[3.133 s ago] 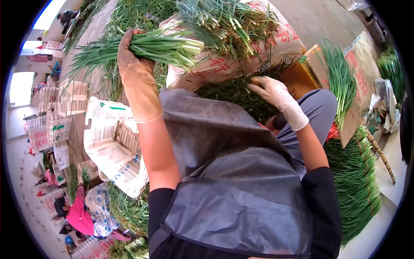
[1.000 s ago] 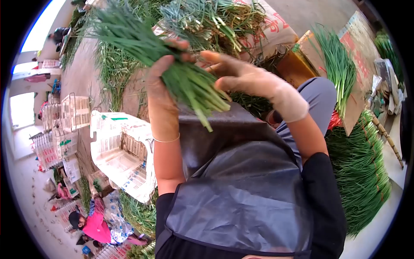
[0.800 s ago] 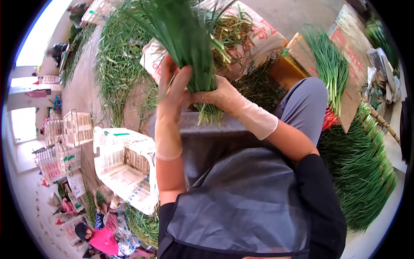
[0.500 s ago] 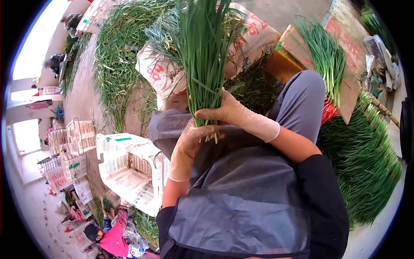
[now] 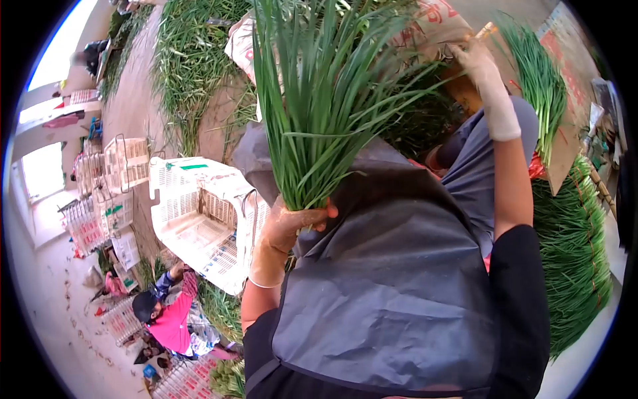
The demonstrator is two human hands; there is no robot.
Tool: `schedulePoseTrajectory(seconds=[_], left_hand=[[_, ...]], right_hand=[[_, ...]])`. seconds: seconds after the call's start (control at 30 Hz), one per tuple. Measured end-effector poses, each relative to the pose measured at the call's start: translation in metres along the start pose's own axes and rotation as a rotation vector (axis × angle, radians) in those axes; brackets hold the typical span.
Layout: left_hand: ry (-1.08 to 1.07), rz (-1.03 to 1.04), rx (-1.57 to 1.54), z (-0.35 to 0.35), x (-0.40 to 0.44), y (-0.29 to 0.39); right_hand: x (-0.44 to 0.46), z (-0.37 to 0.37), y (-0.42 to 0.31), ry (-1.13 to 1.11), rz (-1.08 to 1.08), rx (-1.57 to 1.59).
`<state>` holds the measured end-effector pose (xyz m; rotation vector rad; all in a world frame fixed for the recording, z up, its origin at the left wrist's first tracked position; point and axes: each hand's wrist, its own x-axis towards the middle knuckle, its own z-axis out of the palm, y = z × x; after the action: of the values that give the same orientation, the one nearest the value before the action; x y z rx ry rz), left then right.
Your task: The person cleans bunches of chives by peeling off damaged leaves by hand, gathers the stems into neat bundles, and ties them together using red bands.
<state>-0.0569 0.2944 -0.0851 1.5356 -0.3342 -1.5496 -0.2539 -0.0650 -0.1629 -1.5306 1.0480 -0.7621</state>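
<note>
My left hand (image 5: pixel 289 226), in a pale glove, is closed round the base of a loose bunch of garlic chives (image 5: pixel 309 126). The long leaves fan upward, and the cut ends show just below my fist, over the dark apron (image 5: pixel 392 306). My right hand (image 5: pixel 477 63), also gloved, is stretched out to the upper right, away from the bunch. Its thumb and fingers look apart beside the edge of the box and board; small details at the fingertips are unclear. Near it, a tied-looking pile of chives (image 5: pixel 541 86) lies on the board (image 5: pixel 563 159).
A white plastic crate (image 5: pixel 193 233) stands at my left. Loose leaves (image 5: pixel 193 73) cover the floor ahead, near printed sacks (image 5: pixel 435 26). A large stack of chives (image 5: pixel 571 259) lies at my right. A person in pink (image 5: pixel 173 322) works at lower left, near more crates (image 5: pixel 126 159).
My right hand has left the bunch and moved up and right to the box. My left hand alone holds the chives, lower and slightly left, and their leaves have spread wider.
</note>
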Motion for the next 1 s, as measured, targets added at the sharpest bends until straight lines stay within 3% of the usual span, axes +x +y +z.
schedulePoseTrajectory(seconds=[0.1, 0.13, 0.17, 0.2, 0.23, 0.27, 0.33, 0.37, 0.4, 0.5, 0.53, 0.6, 0.63, 0.67, 0.73, 0.8, 0.87, 0.97, 1.0], left_hand=[[0.076, -0.012, 0.011, 0.010, 0.008, -0.003], [0.064, -0.021, 0.011, 0.010, 0.011, -0.007], [0.109, -0.027, 0.030, 0.009, 0.016, -0.012], [0.153, -0.032, 0.052, 0.010, 0.019, -0.014], [0.193, -0.032, 0.094, 0.016, 0.020, -0.010], [0.181, -0.033, 0.097, 0.018, 0.020, -0.007], [0.194, -0.019, -0.005, 0.017, 0.018, -0.003], [0.204, -0.019, -0.015, 0.013, 0.017, -0.004], [0.203, -0.022, -0.012, 0.009, 0.015, -0.005], [0.195, -0.050, 0.002, 0.002, 0.012, -0.003], [0.183, -0.077, 0.012, 0.002, 0.012, -0.002], [0.171, -0.064, -0.027, 0.005, 0.012, 0.000], [0.154, -0.046, -0.061, 0.008, 0.013, 0.001], [0.160, -0.048, -0.063, 0.010, 0.013, 0.000], [0.181, -0.051, -0.004, 0.015, 0.017, 0.000], [0.172, -0.045, 0.005, 0.022, 0.021, 0.002], [0.156, -0.030, 0.012, 0.028, 0.026, 0.004], [0.158, 0.018, -0.043, 0.032, 0.031, 0.006], [0.167, 0.022, -0.049, 0.031, 0.031, 0.006]], right_hand=[[-0.066, 0.031, -0.046, 0.120, -0.418, -0.180], [-0.084, 0.055, -0.055, -0.025, -0.441, 0.031], [-0.107, 0.073, -0.070, -0.184, -0.363, -0.126], [-0.120, 0.097, -0.064, -0.151, -0.617, -0.283], [-0.130, 0.104, -0.070, -0.407, -0.532, -0.356], [-0.130, 0.113, -0.048, -0.351, -0.583, -0.370], [-0.108, 0.098, -0.042, -0.287, -0.403, -0.193], [-0.094, 0.081, -0.042, -0.381, -0.151, 0.006], [-0.083, 0.069, -0.033, -0.381, -0.187, 0.181], [-0.068, 0.034, -0.006, -0.399, -0.011, 0.234], [-0.065, 0.021, -0.011, -0.443, 0.141, 0.121], [-0.071, 0.025, 0.004, -0.195, -0.135, -0.672], [-0.079, 0.027, 0.004, -0.004, -0.393, -1.092], [-0.083, 0.033, 0.002, 0.147, -0.506, -1.114], [-0.104, 0.053, -0.037, -0.156, -0.591, -0.397], [-0.127, 0.090, -0.064, -0.287, -0.818, -0.361], [-0.141, 0.112, -0.064, -0.335, -0.901, -0.569], [-0.153, 0.112, -0.069, -0.225, -1.076, -0.664], [-0.158, 0.102, -0.077, -0.279, -1.054, -0.645]])
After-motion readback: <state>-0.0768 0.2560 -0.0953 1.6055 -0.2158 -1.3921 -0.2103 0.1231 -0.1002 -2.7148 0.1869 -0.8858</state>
